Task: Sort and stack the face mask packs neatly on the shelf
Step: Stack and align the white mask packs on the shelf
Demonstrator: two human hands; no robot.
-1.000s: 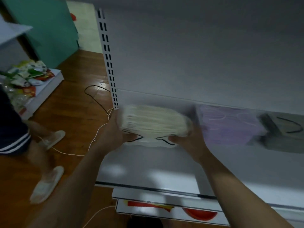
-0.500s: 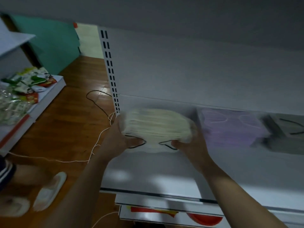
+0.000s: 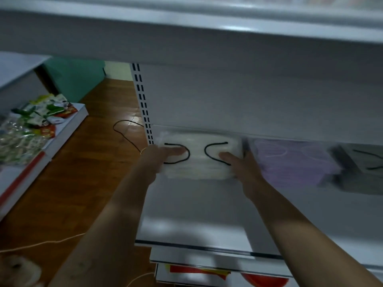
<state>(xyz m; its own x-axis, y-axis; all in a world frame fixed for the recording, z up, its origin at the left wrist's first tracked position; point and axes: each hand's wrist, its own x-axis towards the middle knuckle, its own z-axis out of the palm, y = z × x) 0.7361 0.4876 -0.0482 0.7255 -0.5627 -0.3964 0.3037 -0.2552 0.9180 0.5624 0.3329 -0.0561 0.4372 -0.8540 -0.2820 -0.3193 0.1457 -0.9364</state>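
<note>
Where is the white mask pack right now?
Head view: the white mask pack sits back left on the shelf, beside the slotted upright, with the purple mask pack to its right; the left hand and right hand hold its ends.

Of your left hand (image 3: 158,160) and right hand (image 3: 245,168) only the thumbs show, on top of the white mask pack (image 3: 200,162); the pack hides the other fingers. The grey mask pack (image 3: 362,172) is blurred and cut by the right edge. The print on the snack packets (image 3: 31,125) is too blurred to read.
</note>
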